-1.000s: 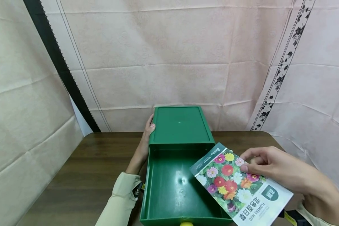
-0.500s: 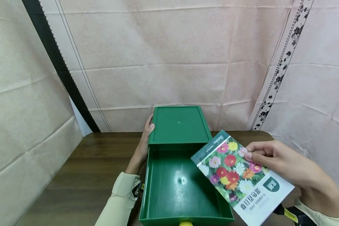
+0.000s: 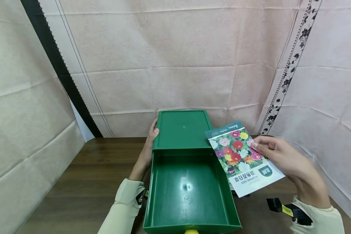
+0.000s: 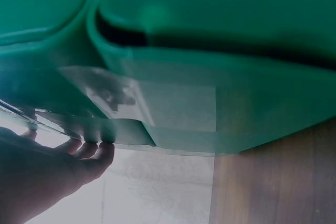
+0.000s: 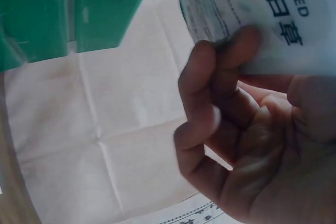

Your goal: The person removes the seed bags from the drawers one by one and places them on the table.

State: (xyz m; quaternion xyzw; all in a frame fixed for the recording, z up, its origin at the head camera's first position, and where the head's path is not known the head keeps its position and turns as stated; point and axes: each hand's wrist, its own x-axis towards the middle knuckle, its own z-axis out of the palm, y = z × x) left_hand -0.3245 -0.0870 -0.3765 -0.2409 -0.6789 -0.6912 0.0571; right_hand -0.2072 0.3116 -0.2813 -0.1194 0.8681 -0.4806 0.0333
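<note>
A green box (image 3: 184, 128) stands on the table with its drawer (image 3: 175, 198) pulled out towards me; the drawer's shiny bare floor shows. My left hand (image 3: 149, 147) rests against the box's left side. In the left wrist view, its fingertips (image 4: 106, 150) press on the side wall. My right hand (image 3: 278, 156) pinches a flower seed packet (image 3: 242, 157), printed with colourful zinnias, by its right edge. The packet is tilted and overlaps the right rim of the drawer and box in the head view. From the right wrist, its printed white end (image 5: 294, 19) shows above curled fingers.
A yellow knob (image 3: 191, 231) sits on the drawer's front. Something dark-edged (image 3: 245, 195) lies mostly hidden under the packet, right of the drawer. Around the brown wooden table (image 3: 84, 191) hang pale cloth walls (image 3: 169, 84) at the back and sides.
My right hand has carried the seed packet up and away from me, turning it more upright and off the drawer's front right corner. The left hand and box have barely moved.
</note>
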